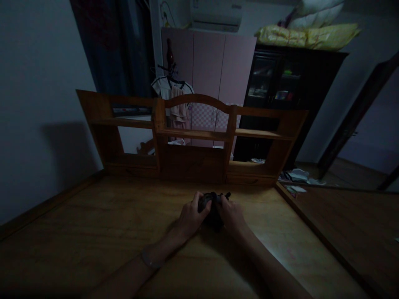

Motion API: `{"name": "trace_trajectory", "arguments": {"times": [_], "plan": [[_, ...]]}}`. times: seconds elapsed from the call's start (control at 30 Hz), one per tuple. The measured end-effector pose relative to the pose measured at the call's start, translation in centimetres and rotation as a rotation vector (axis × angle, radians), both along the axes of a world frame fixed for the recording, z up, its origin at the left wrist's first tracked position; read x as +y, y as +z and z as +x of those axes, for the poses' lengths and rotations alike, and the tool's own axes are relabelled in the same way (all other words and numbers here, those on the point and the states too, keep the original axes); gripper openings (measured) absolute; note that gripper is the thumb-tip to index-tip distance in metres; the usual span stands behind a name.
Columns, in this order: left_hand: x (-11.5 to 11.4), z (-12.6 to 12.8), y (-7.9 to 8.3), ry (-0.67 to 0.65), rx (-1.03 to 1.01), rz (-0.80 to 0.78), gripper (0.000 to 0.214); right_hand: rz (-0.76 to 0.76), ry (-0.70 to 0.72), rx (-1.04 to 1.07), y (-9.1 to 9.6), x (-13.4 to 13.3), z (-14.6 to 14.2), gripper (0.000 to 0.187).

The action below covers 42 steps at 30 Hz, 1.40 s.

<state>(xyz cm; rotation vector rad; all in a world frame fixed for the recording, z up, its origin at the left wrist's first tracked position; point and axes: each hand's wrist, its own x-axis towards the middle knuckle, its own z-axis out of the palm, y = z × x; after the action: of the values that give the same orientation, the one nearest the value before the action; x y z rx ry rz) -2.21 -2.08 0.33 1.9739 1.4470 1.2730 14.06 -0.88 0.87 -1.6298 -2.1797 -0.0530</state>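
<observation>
Both my hands meet near the middle of the wooden surface, around a small black object (214,214). Its upper part looks rounded, and a short dark knob sticks out at the upper right. What kind of thing it is, I cannot make out in the dim light. On its left side, my left hand (193,216) has its thumb and fingers closed around it; a band circles that wrist. My right hand (231,215) grips the right side, fingers bent over the top. The lower part hangs dark between my hands, and my fingers cover some of it.
A wooden shelf headboard (195,160) with open compartments stands across the far edge of the wooden surface (118,232). A raised wooden rim (314,232) runs along the right. Behind are clothes on a rack (179,99), a pink wardrobe (208,66) and a dark cabinet (299,79).
</observation>
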Motion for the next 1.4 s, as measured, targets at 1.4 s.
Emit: {"name": "trace_trajectory", "arguments": {"times": [1.4], "plan": [[2.7,-0.9,-2.2,-0.073,-0.664,-0.396,0.053,-0.475,0.191,1.223,-1.7,2.6,0.7,0.049]]}}
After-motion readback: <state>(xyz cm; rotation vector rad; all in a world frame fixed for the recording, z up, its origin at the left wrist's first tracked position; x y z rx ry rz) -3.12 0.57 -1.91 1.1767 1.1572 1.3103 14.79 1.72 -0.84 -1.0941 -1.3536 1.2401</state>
